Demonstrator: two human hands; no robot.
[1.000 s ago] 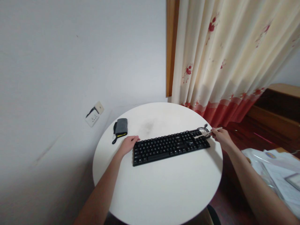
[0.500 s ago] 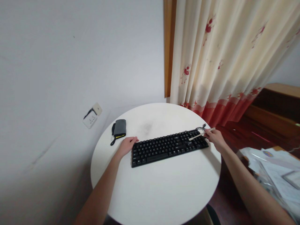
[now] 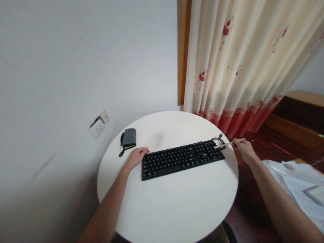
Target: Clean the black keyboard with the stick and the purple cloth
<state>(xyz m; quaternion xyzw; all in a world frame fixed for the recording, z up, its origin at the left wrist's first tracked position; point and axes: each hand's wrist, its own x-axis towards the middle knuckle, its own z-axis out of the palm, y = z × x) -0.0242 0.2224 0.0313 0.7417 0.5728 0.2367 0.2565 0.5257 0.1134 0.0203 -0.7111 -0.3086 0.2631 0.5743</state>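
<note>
A black keyboard (image 3: 179, 160) lies slightly slanted on the round white table (image 3: 167, 202). At its upper left corner, my left hand (image 3: 137, 156) grips the edge with closed fingers. My right hand (image 3: 245, 149), just past the table's right edge, pinches a thin whitish stick (image 3: 229, 143). The stick's far tip is over the number pad near the keyboard's right end; whether it touches the keys I cannot tell. Behind that end, a coiled black cable (image 3: 221, 141) lies on the table, partly crossed by the stick.
A grey folded pouch (image 3: 130, 137) with yellow trim and a black loop lies at the table's left. A wall socket (image 3: 97, 128) is beyond it. Papers in clear plastic (image 3: 298, 189) lie at lower right. A floral curtain (image 3: 227, 67) hangs behind.
My right hand has moved to the right with the stick, drawing its tip from the navigation keys across to the number pad's right side. My left hand and the keyboard stay almost still.
</note>
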